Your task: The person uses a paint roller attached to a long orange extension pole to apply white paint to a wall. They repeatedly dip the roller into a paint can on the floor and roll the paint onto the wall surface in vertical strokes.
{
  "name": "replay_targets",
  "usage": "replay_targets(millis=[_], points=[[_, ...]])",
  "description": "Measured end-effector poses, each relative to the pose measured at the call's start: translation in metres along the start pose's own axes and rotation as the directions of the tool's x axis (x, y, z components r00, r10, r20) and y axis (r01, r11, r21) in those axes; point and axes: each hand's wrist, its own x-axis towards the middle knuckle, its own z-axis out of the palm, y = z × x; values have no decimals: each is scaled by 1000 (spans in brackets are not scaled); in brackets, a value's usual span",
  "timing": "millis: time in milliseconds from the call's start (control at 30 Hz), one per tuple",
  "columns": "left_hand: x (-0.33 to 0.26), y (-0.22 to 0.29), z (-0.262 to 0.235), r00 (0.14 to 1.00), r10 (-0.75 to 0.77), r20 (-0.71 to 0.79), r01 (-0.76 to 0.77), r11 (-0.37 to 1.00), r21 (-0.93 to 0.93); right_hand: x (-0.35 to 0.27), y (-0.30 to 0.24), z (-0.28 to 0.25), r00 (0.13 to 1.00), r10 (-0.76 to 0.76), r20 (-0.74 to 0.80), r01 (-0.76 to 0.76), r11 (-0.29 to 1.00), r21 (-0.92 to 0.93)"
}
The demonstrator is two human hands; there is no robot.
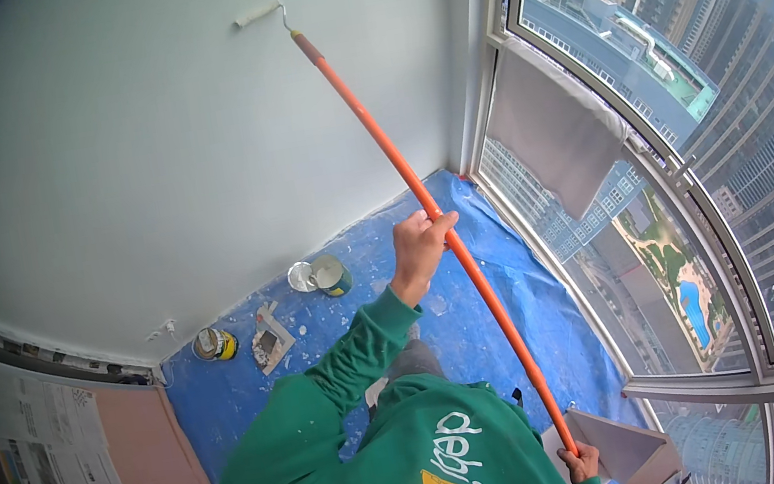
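Observation:
A paint roller on a long orange extension pole [380, 137] runs slantwise across the view. Its pale roller sleeve [258, 16] is up against the light grey-green wall [141, 159] at the top. My left hand [421, 250] is closed around the middle of the pole, with the arm stretched forward. Low on the right, my right hand [581, 463] grips the pole close to its bottom end. Both arms are in green sleeves.
Blue plastic sheeting [376, 234] covers the floor. On it stand an open paint can [332, 276], a round lid [300, 277], a smaller yellow-and-black can [215, 344] and a paint-smeared tray [271, 341]. Tall windows [745, 135] line the right; an open box [622, 448] sits beside my right hand.

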Motion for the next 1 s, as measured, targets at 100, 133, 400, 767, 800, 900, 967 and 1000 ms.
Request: replay_targets(millis=[100, 133, 400, 767, 800, 900, 967, 1000], points=[[9, 34, -3, 990, 138, 5, -138, 990, -4, 14, -29, 13, 998, -64, -26, 65, 997, 43], [9, 49, -2, 985, 174, -8, -174, 984, -27, 18, -41, 16, 996, -84, -31, 86, 995, 59], [-11, 86, -14, 976, 122, 178, -111, 991, -72, 18, 24, -16, 999, 32, 34, -33, 998, 58], [-99, -107, -15, 954, -245, 170, 223, 965, 141, 29, -93, 37, 979, -192, -69, 162, 939, -302], [-105, -124, -14, 948, -268, 170, 242, 957, 159, 32, -101, 43, 981, -191, -41, 170, 939, -299], [-128, -142, -18, 923, -331, 195, 286, 931, 227, 44, -125, 57, 975, -194, 113, 220, 925, -310], [-125, -156, -23, 911, -340, 233, 287, 929, 234, 61, -120, 68, 965, -151, 216, 201, 952, -229], [-123, -154, -25, 897, -374, 237, 323, 919, 226, 70, -121, 78, 956, -108, 273, 153, 977, -146]])
